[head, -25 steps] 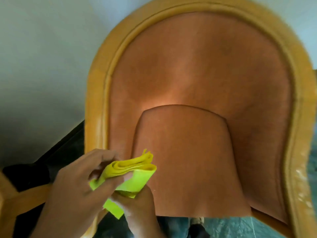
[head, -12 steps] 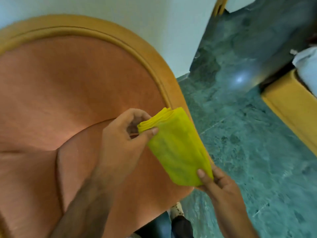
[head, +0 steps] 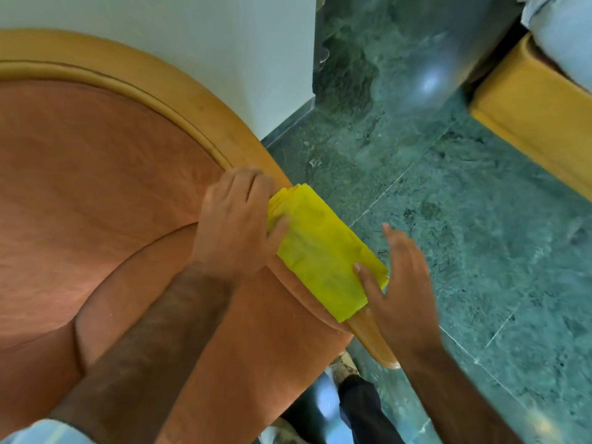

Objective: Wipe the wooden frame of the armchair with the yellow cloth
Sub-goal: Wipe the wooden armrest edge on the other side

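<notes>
The folded yellow cloth (head: 323, 251) lies along the right arm of the armchair's wooden frame (head: 179, 100), which curves around orange upholstery. My left hand (head: 237, 219) grips the cloth's upper end, thumb pressed on top. At the cloth's lower end, my right hand (head: 397, 283) has its fingers spread, the thumb touching the cloth's edge. A bare stretch of the wooden arm (head: 371, 338) shows below the cloth.
A green marble floor (head: 448, 203) spreads to the right of the chair. A white wall (head: 192, 43) stands behind the chair. Another yellow wooden piece of furniture (head: 531, 116) sits at the upper right. My shoes (head: 344, 368) are below the seat.
The view swung from the chair's left side to its right arm. The cloth went from held in the air to lying on the wooden arm, and my right hand loosened its grip.
</notes>
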